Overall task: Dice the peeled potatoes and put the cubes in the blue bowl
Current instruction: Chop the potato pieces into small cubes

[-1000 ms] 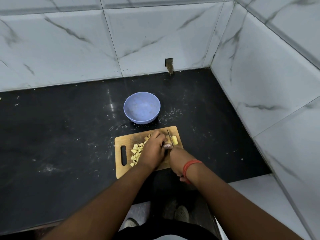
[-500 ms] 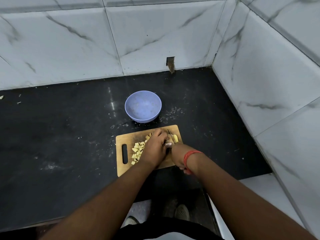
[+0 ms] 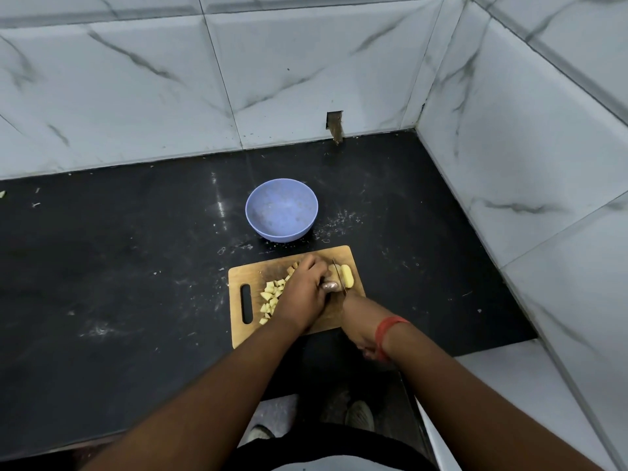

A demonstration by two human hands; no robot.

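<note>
Knife still upright in the potato (bowl unmoved).

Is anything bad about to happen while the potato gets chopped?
Maybe. The left hand holds the potato right beside the knife, so a slip could nick a finger. The potato cubes are piled loosely on the cutting board next to that hand, so a nudge might push some onto the dark counter. The blue bowl looks empty and sits beyond the board, so cubes may drop on the way there.
</note>
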